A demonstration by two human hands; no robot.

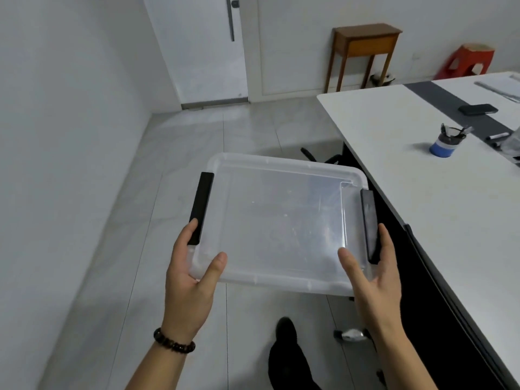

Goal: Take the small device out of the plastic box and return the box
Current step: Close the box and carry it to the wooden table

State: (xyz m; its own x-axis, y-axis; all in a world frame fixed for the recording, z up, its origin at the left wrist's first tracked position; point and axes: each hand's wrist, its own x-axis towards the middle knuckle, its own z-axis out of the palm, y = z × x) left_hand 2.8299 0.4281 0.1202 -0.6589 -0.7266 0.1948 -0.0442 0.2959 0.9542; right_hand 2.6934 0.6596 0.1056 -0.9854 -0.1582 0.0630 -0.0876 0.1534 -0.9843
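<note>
I hold a clear plastic box (281,220) with its lid on and black latches on both sides, in the air over the floor, left of the table. My left hand (191,280) grips its near left corner, thumb on the lid. My right hand (371,277) grips the near right corner beside the right latch. Through the lid I make out no contents. A small dark flat device (477,109) lies on the grey strip at the far side of the table.
A white table (422,175) runs along the right, with a blue pen cup (446,142) and markers on it. A wooden side table (365,49) and red stool (470,61) stand by the far wall. A white door (202,49) is ahead. My dark shoe (287,333) is below.
</note>
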